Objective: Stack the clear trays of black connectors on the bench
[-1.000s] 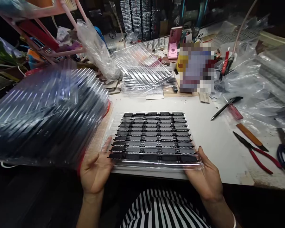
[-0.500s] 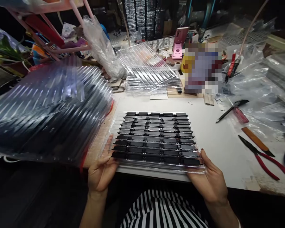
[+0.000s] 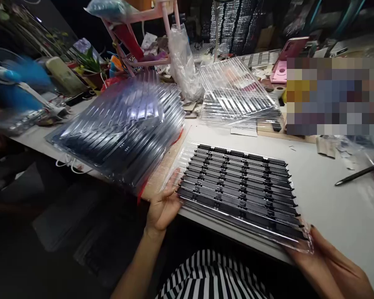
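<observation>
A clear plastic tray (image 3: pixel 255 224) filled with rows of black slotted connector strips (image 3: pixel 237 174) lies over the front edge of the white table. My left hand (image 3: pixel 164 207) grips its left edge, with some fingers seen through the clear plastic. At the tray's near right corner, my right hand (image 3: pixel 324 253) holds on, fingers beneath and thumb at the side. Left of the tray rises a big stack of clear ribbed trays (image 3: pixel 121 128), dark pieces showing through the lower ones.
Behind the tray sits another pile of clear trays (image 3: pixel 237 91), beside a plastic bag (image 3: pixel 183 62). A pink phone stand (image 3: pixel 279 72) is at the back. To the right lies a black pen-like tool (image 3: pixel 358 172). A blurred blue fan (image 3: pixel 25 79) stands far left.
The view has swung left, so everything appears shifted right. Both hands still hold the filled tray, which now looks turned, its right end nearer me.
</observation>
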Tool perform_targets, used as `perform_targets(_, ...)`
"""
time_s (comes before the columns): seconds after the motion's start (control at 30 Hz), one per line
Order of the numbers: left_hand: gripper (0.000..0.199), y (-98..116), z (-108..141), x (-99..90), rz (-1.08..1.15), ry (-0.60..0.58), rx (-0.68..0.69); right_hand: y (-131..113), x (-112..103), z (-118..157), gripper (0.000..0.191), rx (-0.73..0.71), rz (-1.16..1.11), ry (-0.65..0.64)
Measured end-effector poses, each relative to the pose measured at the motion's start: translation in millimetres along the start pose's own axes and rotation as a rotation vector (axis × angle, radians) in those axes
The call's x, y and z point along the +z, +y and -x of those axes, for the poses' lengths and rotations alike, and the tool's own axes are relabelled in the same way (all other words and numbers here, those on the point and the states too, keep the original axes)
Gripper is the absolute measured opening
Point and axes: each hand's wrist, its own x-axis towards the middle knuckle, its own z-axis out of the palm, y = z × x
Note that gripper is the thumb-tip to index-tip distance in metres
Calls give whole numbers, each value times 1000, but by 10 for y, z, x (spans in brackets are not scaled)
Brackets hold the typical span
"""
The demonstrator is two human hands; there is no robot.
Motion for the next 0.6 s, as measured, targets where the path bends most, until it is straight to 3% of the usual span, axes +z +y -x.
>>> perform_targets(0.27, 52, 38, 3, -89, -105, -16, -83, 50, 0, -53, 31, -146, 7, -81)
perform_targets(0.6, 51, 18, 17, -60, -53, 21, -79, 56, -76, -99, 22, -143, -34, -323)
